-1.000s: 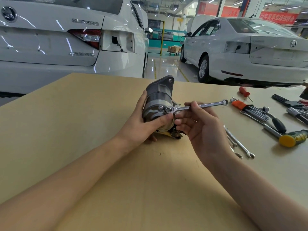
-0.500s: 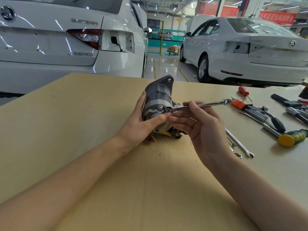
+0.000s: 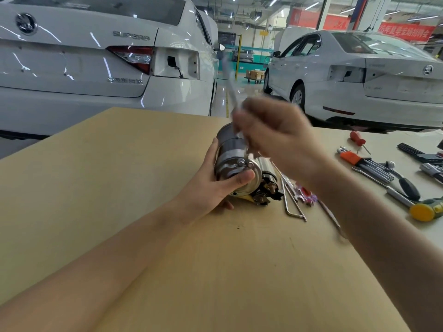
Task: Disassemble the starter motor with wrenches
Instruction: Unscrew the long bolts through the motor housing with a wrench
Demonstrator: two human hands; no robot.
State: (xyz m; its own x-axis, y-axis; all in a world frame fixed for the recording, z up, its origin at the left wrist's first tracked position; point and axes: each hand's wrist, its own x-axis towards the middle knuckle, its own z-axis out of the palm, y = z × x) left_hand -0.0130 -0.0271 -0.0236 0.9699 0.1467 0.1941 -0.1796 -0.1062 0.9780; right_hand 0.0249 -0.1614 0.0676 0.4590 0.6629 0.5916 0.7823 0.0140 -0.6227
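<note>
The starter motor (image 3: 236, 164), a grey and silver cylinder with a dark terminal end, lies on the tan table (image 3: 119, 188). My left hand (image 3: 215, 185) grips its near end, thumb pressed on the end cap. My right hand (image 3: 278, 137), blurred by motion, hovers over the motor and holds a slim silver wrench (image 3: 231, 89). The wrench points almost straight up, its lower end near the bolts on the motor's band. My right hand hides the motor's far end.
Loose wrenches (image 3: 293, 200) and a small red part lie just right of the motor. Farther right are an orange hex-key set (image 3: 366, 164), a red screwdriver (image 3: 358, 140) and a yellow-ended hammer (image 3: 426, 210). Two white cars stand behind the table.
My right hand has swung the wrench from lying nearly level, pointing right, to standing almost upright, and has risen above the motor. My left hand keeps its grip on the motor.
</note>
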